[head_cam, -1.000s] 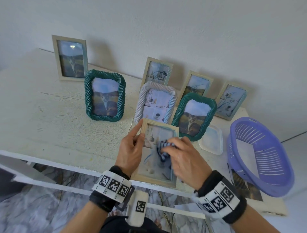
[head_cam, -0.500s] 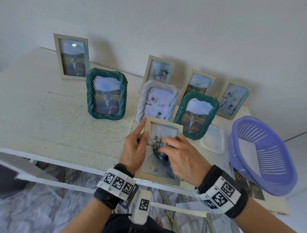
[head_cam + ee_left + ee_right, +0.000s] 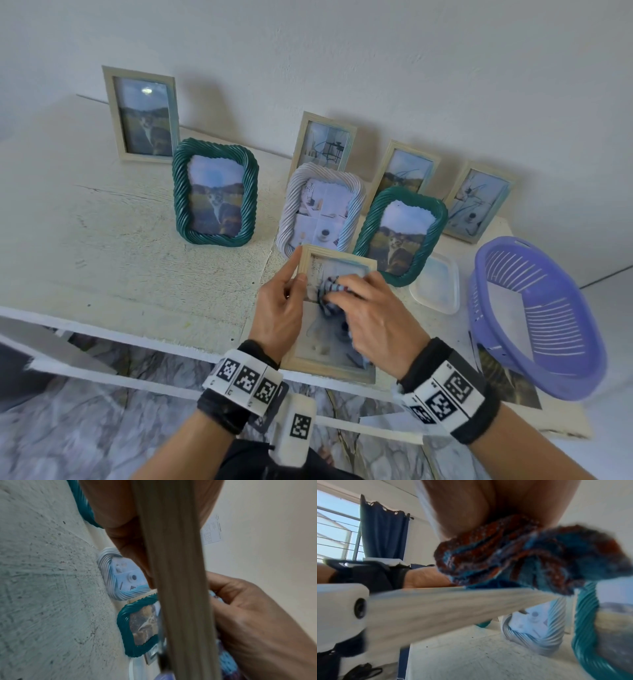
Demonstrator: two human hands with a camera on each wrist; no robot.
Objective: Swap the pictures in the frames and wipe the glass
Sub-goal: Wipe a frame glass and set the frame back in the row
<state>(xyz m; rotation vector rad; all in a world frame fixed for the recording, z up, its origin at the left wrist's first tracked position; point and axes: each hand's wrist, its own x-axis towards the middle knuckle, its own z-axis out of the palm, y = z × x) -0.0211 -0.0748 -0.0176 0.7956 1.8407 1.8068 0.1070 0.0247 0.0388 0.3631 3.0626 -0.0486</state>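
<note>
I hold a light wooden picture frame (image 3: 329,371) above the table's front edge, its glass facing up. My left hand (image 3: 281,305) grips its left side, thumb on the front rim; the frame's edge (image 3: 178,588) fills the left wrist view. My right hand (image 3: 373,315) presses a bunched striped blue-and-rust cloth (image 3: 329,296) onto the upper part of the glass. The cloth (image 3: 530,555) is clutched under the fingers in the right wrist view, above the frame's edge (image 3: 445,607).
Standing on the white table (image 3: 120,267) are two green twisted frames (image 3: 215,192) (image 3: 400,233), a white twisted frame (image 3: 322,209) and several plain wooden ones by the wall. A clear lid (image 3: 436,287) and a purple basket (image 3: 534,318) sit on the right.
My right hand has slid the cloth up the glass towards the frame's top edge. The left hand keeps its grip on the frame.
</note>
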